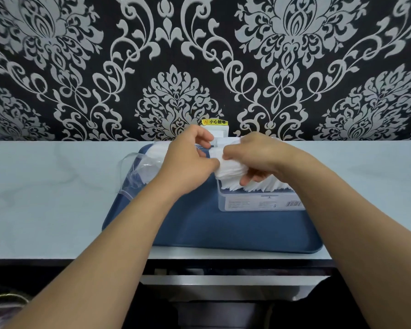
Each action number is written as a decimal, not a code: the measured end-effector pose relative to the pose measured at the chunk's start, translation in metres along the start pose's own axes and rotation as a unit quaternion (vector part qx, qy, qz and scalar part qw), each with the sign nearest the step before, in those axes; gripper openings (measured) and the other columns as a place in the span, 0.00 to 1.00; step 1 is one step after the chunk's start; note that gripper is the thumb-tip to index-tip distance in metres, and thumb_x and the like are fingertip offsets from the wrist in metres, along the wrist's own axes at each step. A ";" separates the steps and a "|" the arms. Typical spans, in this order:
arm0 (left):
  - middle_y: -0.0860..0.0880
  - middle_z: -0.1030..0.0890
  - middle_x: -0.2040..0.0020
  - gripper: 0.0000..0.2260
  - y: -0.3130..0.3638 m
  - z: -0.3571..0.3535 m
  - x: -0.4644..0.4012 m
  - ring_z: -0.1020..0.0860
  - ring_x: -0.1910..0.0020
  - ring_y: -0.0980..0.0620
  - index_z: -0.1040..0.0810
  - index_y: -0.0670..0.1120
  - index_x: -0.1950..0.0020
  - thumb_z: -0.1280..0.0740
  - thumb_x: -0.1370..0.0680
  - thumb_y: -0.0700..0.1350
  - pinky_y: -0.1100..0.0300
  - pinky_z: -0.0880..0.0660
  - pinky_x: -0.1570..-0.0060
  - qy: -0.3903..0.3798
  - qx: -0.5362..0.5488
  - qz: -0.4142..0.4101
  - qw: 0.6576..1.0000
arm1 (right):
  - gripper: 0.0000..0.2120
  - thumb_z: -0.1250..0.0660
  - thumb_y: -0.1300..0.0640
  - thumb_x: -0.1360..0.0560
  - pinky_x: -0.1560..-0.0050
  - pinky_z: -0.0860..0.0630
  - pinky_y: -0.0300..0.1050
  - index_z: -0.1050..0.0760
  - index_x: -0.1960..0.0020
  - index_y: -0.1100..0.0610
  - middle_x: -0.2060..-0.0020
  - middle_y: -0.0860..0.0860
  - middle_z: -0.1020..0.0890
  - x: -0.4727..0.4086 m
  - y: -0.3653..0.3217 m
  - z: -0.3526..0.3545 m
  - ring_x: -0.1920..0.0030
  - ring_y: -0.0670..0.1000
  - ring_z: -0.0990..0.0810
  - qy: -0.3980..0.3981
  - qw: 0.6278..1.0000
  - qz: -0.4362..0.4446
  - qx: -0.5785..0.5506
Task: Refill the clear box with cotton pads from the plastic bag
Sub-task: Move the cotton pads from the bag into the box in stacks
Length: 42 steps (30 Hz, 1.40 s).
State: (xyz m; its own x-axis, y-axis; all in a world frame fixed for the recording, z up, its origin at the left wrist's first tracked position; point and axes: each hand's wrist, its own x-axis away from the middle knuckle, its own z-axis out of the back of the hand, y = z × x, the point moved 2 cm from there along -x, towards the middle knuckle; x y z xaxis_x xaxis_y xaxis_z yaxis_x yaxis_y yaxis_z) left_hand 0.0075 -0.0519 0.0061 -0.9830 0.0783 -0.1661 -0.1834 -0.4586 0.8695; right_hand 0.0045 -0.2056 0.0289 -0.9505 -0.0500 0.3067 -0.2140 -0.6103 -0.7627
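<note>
A: What've we got on the worktop [57, 186]?

B: 1 blue tray [211, 229], w/ 1 clear box [259, 203] on its right-rear part and 1 plastic bag [138, 169] lying over the tray's left-rear corner. The bag's open mouth spills past the tray's left edge; white pads show inside, towards the back.

A: And our hands?

B: 2, both above the tray's rear half, at the left end of the box. We hold 1 stack of cotton pads [228, 169] between them. Left hand [188, 160]: grip pinching the stack's left side, thumb & fingers curled round it. Right hand [259, 155]: grip curled over the stack's top, fingertips under its right side.

A: Box contents?

B: 1 row of pads stands on edge in it, too many to count. The held stack hovers just over the box's left end, touching that row.

A: Anything behind the tray?

B: 1 white wall socket w/ a yellow warning sticker [215, 122], on the patterned wall.
</note>
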 end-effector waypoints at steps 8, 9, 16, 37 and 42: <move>0.61 0.28 0.59 0.11 0.000 -0.009 0.008 0.29 0.62 0.61 0.21 0.52 0.50 0.24 0.30 0.45 0.65 0.35 0.62 -0.096 -0.230 -0.139 0.958 | 0.12 0.28 0.55 0.28 0.80 0.36 0.34 0.30 0.62 0.58 0.80 0.52 0.25 -0.014 0.013 0.005 0.80 0.49 0.22 0.055 0.996 -0.020 0.073; 0.60 0.28 0.57 0.10 0.000 -0.011 0.007 0.29 0.61 0.59 0.20 0.51 0.51 0.25 0.31 0.45 0.63 0.33 0.60 -0.108 -0.240 -0.144 0.954 | 0.15 0.26 0.53 0.29 0.79 0.35 0.34 0.31 0.65 0.58 0.83 0.50 0.26 -0.016 0.013 0.003 0.82 0.48 0.24 0.058 0.993 -0.026 0.099; 0.53 0.27 0.55 0.13 0.006 -0.020 0.012 0.27 0.57 0.53 0.26 0.46 0.52 0.26 0.33 0.41 0.64 0.34 0.63 -0.098 -0.225 -0.095 0.965 | 0.22 0.21 0.53 0.35 0.67 0.30 0.42 0.36 0.67 0.55 0.69 0.50 0.27 -0.031 0.008 -0.020 0.63 0.54 0.23 0.216 0.944 0.039 0.248; 0.48 0.28 0.46 0.12 0.008 -0.031 0.014 0.27 0.45 0.44 0.28 0.45 0.45 0.35 0.27 0.47 0.50 0.28 0.49 -0.150 -0.324 -0.058 0.932 | 0.11 0.37 0.63 0.27 0.55 0.25 0.41 0.17 0.55 0.52 0.60 0.46 0.16 -0.003 0.031 -0.011 0.57 0.48 0.21 -0.032 0.964 0.121 0.237; 0.48 0.31 0.48 0.09 0.014 -0.030 0.014 0.31 0.53 0.45 0.31 0.47 0.50 0.35 0.26 0.49 0.53 0.34 0.57 -0.139 -0.376 -0.035 0.916 | 0.19 0.37 0.65 0.26 0.60 0.32 0.35 0.24 0.64 0.42 0.66 0.38 0.21 -0.002 0.033 -0.010 0.62 0.42 0.25 -0.044 0.960 0.161 0.224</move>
State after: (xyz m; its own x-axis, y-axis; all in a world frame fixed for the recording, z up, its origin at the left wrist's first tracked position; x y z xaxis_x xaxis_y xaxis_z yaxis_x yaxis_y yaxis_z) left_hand -0.0090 -0.0836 0.0023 -0.9522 0.3054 0.0057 -0.2918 -0.9150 0.2787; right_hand -0.0033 -0.2175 -0.0024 -0.9238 -0.3485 0.1584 0.2254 -0.8297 -0.5106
